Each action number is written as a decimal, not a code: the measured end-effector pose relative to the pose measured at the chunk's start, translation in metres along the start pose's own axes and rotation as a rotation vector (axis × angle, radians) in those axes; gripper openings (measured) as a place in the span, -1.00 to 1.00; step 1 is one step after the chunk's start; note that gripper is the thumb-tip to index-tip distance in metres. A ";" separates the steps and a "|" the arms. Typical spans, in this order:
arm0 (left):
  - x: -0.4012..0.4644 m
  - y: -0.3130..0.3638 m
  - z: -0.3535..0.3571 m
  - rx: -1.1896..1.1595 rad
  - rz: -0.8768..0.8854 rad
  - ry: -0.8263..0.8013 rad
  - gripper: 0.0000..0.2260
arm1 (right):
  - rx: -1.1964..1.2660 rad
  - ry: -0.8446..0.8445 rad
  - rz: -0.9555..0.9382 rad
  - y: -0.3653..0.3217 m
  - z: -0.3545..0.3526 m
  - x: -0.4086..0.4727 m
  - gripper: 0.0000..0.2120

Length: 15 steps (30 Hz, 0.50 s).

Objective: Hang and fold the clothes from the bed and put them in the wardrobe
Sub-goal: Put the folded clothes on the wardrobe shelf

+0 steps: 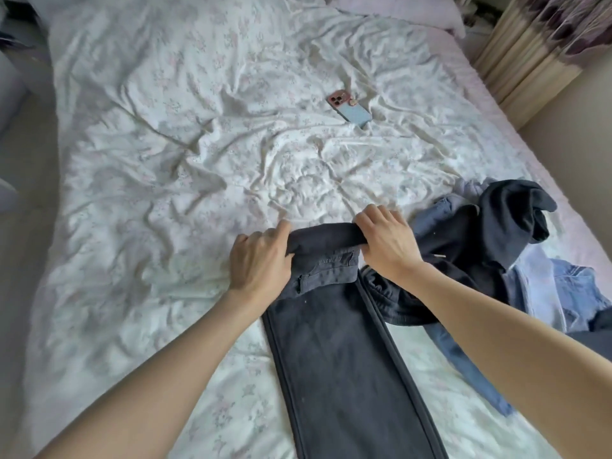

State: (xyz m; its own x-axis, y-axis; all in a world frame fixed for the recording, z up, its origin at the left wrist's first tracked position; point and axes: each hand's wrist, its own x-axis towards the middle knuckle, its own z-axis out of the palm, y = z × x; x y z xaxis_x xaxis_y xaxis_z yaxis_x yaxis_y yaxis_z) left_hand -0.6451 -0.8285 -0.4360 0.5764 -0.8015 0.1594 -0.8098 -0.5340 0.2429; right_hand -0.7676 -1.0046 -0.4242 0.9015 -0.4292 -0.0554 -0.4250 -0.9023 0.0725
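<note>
Dark jeans (347, 359) lie lengthwise on the bed (165, 193), legs together and running toward me. Their far end is turned over into a thick fold above the waistband. My left hand (260, 260) grips the left end of that fold. At its right end, my right hand (385, 241) curls over the cloth and holds it. A heap of clothes (496, 246) lies just right of the jeans: a dark sweatshirt on top, light blue denim and a pale shirt under it.
A phone (349, 109) in a pink and blue case lies face down on the crumpled floral sheet beyond the jeans. Curtains (536, 44) hang at the far right. A pillow (414, 11) sits at the bed's head. Floor runs along the left side.
</note>
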 end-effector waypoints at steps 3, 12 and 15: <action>-0.041 0.013 -0.001 -0.049 0.111 0.013 -0.58 | 0.047 0.028 -0.078 0.001 0.000 -0.046 -0.63; -0.159 0.063 0.041 -0.004 0.240 -0.259 -0.32 | 0.069 -0.108 -0.191 0.005 0.049 -0.165 -0.47; -0.187 0.075 0.062 0.019 0.196 -0.439 -0.35 | 0.067 -0.209 -0.155 0.003 0.074 -0.191 -0.46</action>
State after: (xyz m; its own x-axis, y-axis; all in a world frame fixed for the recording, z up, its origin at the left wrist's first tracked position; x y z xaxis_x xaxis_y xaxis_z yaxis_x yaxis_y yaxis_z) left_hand -0.8204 -0.7356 -0.5066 0.3153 -0.9231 -0.2202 -0.9028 -0.3633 0.2303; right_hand -0.9475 -0.9288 -0.4872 0.9231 -0.2784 -0.2654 -0.2937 -0.9557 -0.0188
